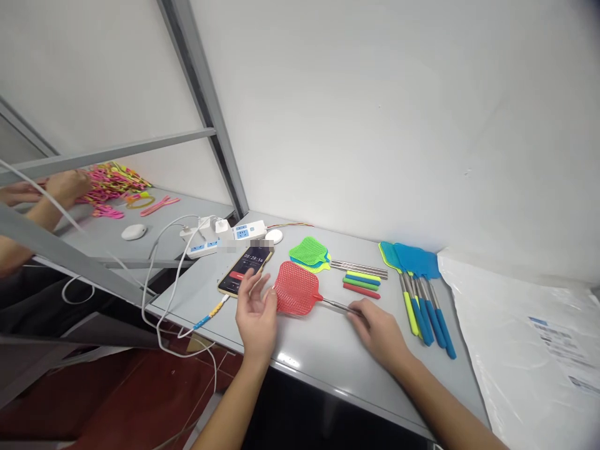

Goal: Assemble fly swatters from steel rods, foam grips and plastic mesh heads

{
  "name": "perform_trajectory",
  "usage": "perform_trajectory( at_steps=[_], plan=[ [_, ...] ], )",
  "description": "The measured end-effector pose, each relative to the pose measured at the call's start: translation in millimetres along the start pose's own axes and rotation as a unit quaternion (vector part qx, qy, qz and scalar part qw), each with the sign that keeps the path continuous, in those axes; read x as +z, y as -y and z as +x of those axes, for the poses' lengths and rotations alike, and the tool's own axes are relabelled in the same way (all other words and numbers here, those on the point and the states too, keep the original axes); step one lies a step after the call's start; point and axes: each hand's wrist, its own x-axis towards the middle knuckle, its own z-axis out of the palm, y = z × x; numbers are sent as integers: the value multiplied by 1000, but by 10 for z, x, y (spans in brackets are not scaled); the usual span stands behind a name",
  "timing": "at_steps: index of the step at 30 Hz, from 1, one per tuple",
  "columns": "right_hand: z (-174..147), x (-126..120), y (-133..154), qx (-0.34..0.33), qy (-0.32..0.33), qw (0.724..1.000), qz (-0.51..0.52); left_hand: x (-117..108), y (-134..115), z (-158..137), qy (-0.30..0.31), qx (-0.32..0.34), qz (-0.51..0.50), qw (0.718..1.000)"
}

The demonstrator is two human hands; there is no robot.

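Note:
A red fly swatter [297,289] with a perforated head and a thin metal rod lies over the table in front of me. My right hand [377,331] pinches the rod near its end; no grip sleeve shows on it. At the head's left edge is my left hand [257,309], palm turned up and fingers apart, its thumb by the edge. Behind the red one, green, blue and yellow swatters [310,251] are stacked, their bare rods pointing right. Below those rods lie coloured handle sleeves [362,289] in yellow, blue, green and red.
Several swatters with sleeves [424,300] lie at the right beside a white plastic mailer bag [520,337]. A phone running a timer [246,269], power strips [225,237] and white cables are at the left. Beyond the metal frame, another person's hand [68,187] handles pink and yellow pieces.

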Motion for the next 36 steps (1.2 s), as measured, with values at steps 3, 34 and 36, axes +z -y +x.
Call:
perform_trajectory(
  at_steps=[3, 34, 36],
  plan=[
    [-3, 14, 0, 10, -9, 1000, -11, -38, 79, 12, 49, -102, -67, 991],
    [-92, 68, 118, -16, 34, 974, -225, 145, 82, -167, 343, 205, 428, 811],
    [-114, 73, 125, -9, 38, 970, -238, 151, 84, -170, 351, 205, 426, 808]
  ],
)
